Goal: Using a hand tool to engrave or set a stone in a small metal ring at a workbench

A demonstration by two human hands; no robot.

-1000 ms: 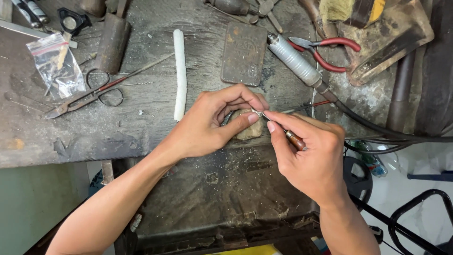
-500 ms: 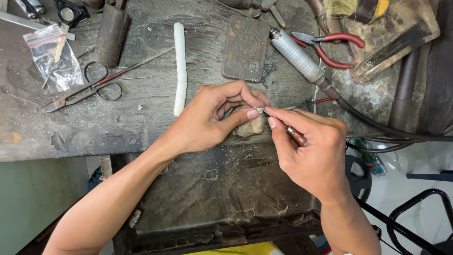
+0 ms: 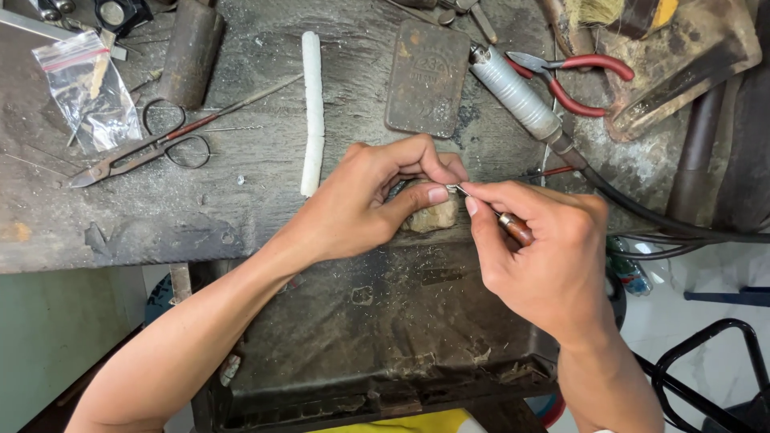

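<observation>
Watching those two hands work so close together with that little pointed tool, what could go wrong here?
The right hand aims a fine metal-tipped tool straight at the left hand's fingertips, so a slip could prick the thumb. The tiny piece pinched there is hidden; if dropped, it may vanish in the debris-strewn tray below. The wooden peg they brace on looks worn, so it might give poor support.

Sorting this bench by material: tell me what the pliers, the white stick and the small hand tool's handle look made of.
Pliers: bare grey metal, handles in glossy red plastic-like coating. White stick: matte, ridged, possibly wax or plastic; unclear. Tool handle in the right hand: reddish-brown, polished, probably wood.
</observation>
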